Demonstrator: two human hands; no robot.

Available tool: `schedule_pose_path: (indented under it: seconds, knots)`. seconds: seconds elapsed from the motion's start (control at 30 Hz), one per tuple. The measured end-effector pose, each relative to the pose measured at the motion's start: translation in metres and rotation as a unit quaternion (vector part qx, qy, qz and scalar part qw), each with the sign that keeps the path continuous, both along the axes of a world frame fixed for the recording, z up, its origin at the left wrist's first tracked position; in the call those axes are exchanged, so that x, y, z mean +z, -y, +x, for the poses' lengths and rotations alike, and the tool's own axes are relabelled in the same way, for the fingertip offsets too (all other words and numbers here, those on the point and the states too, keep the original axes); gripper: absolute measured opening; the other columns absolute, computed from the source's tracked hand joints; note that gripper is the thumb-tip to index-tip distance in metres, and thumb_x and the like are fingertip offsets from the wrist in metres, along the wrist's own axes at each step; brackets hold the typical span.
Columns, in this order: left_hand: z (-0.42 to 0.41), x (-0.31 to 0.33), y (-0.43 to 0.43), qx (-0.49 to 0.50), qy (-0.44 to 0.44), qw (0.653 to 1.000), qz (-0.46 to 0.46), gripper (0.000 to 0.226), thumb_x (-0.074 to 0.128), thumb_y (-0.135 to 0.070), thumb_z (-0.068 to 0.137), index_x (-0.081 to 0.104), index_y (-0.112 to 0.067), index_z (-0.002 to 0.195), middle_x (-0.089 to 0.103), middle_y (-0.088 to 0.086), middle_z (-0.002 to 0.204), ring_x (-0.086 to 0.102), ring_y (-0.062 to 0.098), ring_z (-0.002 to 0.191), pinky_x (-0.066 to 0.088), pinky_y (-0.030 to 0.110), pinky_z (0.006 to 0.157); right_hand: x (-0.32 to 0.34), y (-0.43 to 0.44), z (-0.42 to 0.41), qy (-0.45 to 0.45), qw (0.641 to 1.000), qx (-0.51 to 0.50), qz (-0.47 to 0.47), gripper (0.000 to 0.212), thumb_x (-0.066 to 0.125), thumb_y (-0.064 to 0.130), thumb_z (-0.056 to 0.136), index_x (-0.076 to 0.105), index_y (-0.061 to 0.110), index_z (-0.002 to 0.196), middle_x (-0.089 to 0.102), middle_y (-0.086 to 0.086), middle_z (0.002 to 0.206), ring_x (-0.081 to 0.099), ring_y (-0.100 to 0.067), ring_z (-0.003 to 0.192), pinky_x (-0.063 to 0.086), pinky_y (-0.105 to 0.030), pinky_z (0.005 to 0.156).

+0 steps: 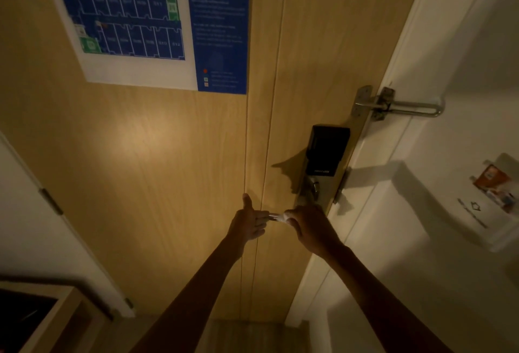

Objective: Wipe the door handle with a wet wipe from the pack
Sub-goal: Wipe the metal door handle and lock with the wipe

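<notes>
Wet wipe under right fingers.

Above the hands, the door looked matt pale wood, the lock box glossy black plastic, the latch brushed metal.

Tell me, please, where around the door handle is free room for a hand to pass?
Free: bare door left of the left hand, below the floor plan. Crowded: right hand with wipe on the handle, under the black lock and swing latch.
</notes>
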State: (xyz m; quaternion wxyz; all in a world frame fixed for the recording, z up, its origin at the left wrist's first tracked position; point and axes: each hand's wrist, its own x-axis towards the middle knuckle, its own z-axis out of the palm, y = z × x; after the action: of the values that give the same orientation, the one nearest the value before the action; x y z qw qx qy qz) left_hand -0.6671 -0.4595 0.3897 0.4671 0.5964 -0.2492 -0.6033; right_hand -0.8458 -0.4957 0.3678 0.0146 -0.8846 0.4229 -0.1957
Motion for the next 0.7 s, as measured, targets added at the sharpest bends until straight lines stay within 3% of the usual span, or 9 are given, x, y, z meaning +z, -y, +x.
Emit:
schedule_pose_path:
  seconds: [0.07,0.13,0.17,0.23,0.3,0.4,0.5,0.6,0.7]
  knots:
    - [0.000,-0.003,0.000,0.009,0.001,1.000,0.004,0.083,0.013,-0.056,0.098,0.060,0.008,0.121,0.075,0.019,0.082,0.070,0.024,0.075,0.050,0.030,0.074,0.003,0.000,-0.022,0.021,0.999,-0.032,-0.030,0.019,0.066,0.019,0.090,0.071,0.017,0.108,0.071,-0.004,0.103,0.063,-0.017,0.103,0.053,-0.033,0.092]
    - [-0.001,-0.006,-0.002,0.017,0.012,1.000,-0.003,0.080,0.016,-0.056,0.098,0.063,0.005,0.119,0.068,0.026,0.113,0.062,0.037,0.114,0.050,0.036,0.089,0.002,-0.004,-0.030,0.015,0.997,-0.067,-0.040,0.021,0.071,0.018,0.086,0.071,0.017,0.108,0.069,-0.007,0.108,0.062,-0.021,0.106,0.054,-0.028,0.086]
    - [-0.001,-0.006,-0.003,0.014,0.015,1.000,-0.004,0.080,0.016,-0.057,0.098,0.065,0.004,0.116,0.064,0.027,0.120,0.058,0.039,0.119,0.049,0.037,0.092,0.000,-0.006,-0.028,0.009,0.996,-0.075,-0.042,0.021,0.069,0.018,0.087,0.071,0.017,0.109,0.069,-0.006,0.109,0.061,-0.020,0.107,0.053,-0.026,0.087]
    - [-0.003,-0.002,-0.007,-0.002,0.006,1.000,-0.005,0.078,0.016,-0.059,0.097,0.068,-0.001,0.097,0.069,0.028,0.099,0.067,0.034,0.094,0.052,0.033,0.082,-0.005,-0.015,-0.023,0.031,0.996,-0.077,-0.035,0.022,0.067,0.018,0.089,0.070,0.016,0.110,0.070,-0.004,0.108,0.062,-0.017,0.105,0.054,-0.026,0.087]
    - [-0.005,0.006,-0.011,-0.007,-0.020,1.000,0.003,0.070,0.014,-0.062,0.095,0.057,-0.011,0.072,0.049,0.005,0.059,0.045,0.013,0.049,0.039,0.023,0.055,-0.007,-0.025,-0.025,0.077,0.994,-0.065,-0.029,0.026,0.071,0.015,0.086,0.070,0.015,0.112,0.070,-0.005,0.104,0.065,-0.017,0.099,0.058,-0.028,0.083]
    - [-0.009,0.006,-0.015,0.018,-0.027,0.999,-0.012,0.069,0.015,-0.061,0.096,0.055,-0.012,0.068,0.035,-0.005,0.048,0.029,0.007,0.039,0.029,0.020,0.044,-0.008,-0.033,-0.046,0.102,0.991,-0.082,-0.011,0.027,0.067,0.018,0.089,0.069,0.018,0.115,0.071,0.000,0.101,0.065,-0.011,0.093,0.056,-0.023,0.080]
    - [-0.008,0.003,-0.021,0.039,-0.018,0.999,-0.031,0.075,0.018,-0.058,0.098,0.070,-0.004,0.090,0.056,0.004,0.066,0.049,0.008,0.051,0.044,0.023,0.058,-0.006,-0.030,-0.066,0.171,0.974,-0.144,0.039,0.024,0.061,0.018,0.093,0.070,0.013,0.115,0.074,-0.005,0.103,0.069,-0.015,0.091,0.052,-0.023,0.080]
    - [-0.008,0.007,-0.032,0.038,-0.004,0.998,-0.039,0.072,0.021,-0.055,0.099,0.069,-0.002,0.108,0.071,0.012,0.105,0.064,0.010,0.086,0.053,0.028,0.076,0.001,-0.026,-0.073,0.220,0.953,-0.183,0.101,0.023,0.062,0.018,0.093,0.072,0.005,0.110,0.075,-0.012,0.100,0.070,-0.021,0.085,0.053,-0.029,0.080]
    - [-0.014,0.013,-0.045,0.055,0.025,0.997,-0.037,0.059,0.034,-0.047,0.100,0.067,0.001,0.112,0.069,0.016,0.114,0.061,0.013,0.068,0.047,0.022,0.062,0.000,-0.033,-0.071,0.249,0.937,-0.194,0.147,0.023,0.062,0.018,0.093,0.072,0.004,0.108,0.075,-0.012,0.100,0.069,-0.020,0.085,0.056,-0.037,0.087]
